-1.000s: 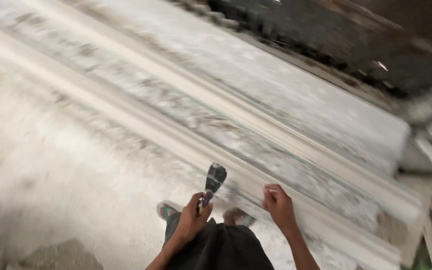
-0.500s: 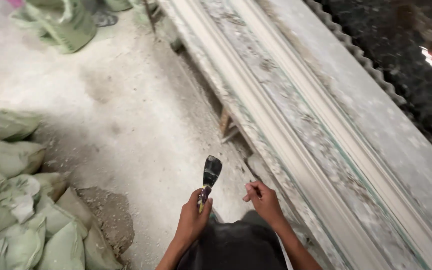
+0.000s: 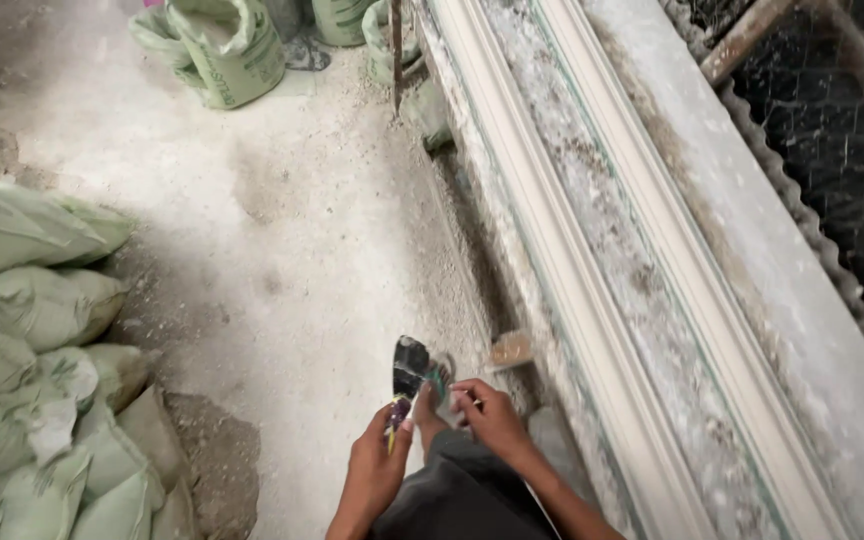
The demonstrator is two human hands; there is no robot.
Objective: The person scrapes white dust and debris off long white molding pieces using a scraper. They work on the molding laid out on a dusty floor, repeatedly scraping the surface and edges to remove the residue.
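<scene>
Both hands meet over the scraper, near the long plaster moulding.
Left hand (image 3: 377,470) grips the putty knife (image 3: 409,372) upright; right hand (image 3: 489,418), off the bench (image 3: 592,290) a second ago, now picks at its blade.

Both forearms are bare, no sleeves or gloves showing, and the dark grey trousers (image 3: 462,495) look dusty, green sandal (image 3: 439,375) underneath.

Your left hand (image 3: 377,465) grips a putty knife (image 3: 408,372) by its handle, blade up. Your right hand (image 3: 490,415) is close beside it, fingers curled. Green sacks (image 3: 32,380) are piled at left; a long plaster moulding (image 3: 602,290) runs along the right.
</scene>
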